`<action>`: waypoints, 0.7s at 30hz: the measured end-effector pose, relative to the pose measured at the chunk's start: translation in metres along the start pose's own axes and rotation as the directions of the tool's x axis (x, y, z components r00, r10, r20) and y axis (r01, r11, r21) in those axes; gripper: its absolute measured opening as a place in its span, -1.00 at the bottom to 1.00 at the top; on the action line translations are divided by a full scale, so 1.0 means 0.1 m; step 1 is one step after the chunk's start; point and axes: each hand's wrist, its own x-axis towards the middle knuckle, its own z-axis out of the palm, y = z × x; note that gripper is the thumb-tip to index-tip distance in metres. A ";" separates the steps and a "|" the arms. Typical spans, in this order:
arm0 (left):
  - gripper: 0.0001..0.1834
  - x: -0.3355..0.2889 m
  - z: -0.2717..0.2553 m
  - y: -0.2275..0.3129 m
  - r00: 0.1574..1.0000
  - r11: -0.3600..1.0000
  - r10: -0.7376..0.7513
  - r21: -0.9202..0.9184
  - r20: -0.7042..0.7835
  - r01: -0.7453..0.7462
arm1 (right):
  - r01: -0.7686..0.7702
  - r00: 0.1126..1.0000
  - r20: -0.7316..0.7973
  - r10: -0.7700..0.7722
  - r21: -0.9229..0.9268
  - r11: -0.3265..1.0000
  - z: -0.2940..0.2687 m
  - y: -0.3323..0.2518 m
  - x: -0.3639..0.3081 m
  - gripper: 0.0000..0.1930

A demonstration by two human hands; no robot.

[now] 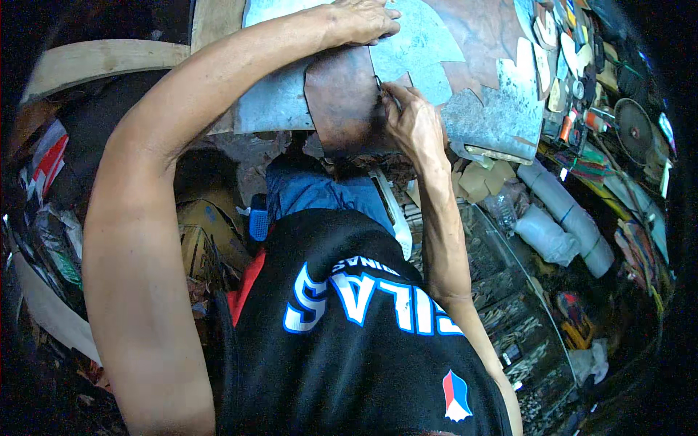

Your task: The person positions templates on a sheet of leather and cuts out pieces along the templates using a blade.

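Note:
A brown leather sheet point(342, 109) lies over a worktop covered in pale blue-grey sheet point(273, 98), its near edge hanging toward my lap. My left hand point(363, 20) rests on the far part of the leather, fingers apart and pressing down; the picture's upper edge cuts off some of it. In my right hand point(416, 123), a slim dark tool point(379, 83) is pinched, its tip at the leather's right side. Its kind cannot be made out. Right of the hands lie a pale blue cut piece point(418, 40) and more brown leather point(483, 33) with jagged edges.
Shoe-sole-shaped pieces point(544, 69) and small tools crowd the right end of the worktop, near a round dark disc point(634, 128). Below stand a clear-wrapped roll point(571, 218) and a plastic bag point(545, 236). A curved wooden piece point(105, 62) is at far left.

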 end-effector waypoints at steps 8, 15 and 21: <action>-0.86 -0.01 0.04 -0.02 0.999 1.000 -0.003 0.000 -0.034 0.003 | -0.053 0.998 0.044 0.051 0.046 0.998 -0.02 0.03 -0.09 -0.73; -0.87 -0.03 -0.04 0.05 0.999 0.998 -0.034 -0.045 0.030 0.035 | -0.013 0.997 0.075 0.012 0.015 1.000 0.02 0.19 -0.17 -0.63; -0.78 -0.03 0.15 0.09 0.990 0.994 -0.108 -0.005 -0.093 0.108 | -0.022 0.991 0.134 0.020 0.014 1.000 -0.03 0.22 -0.13 -0.68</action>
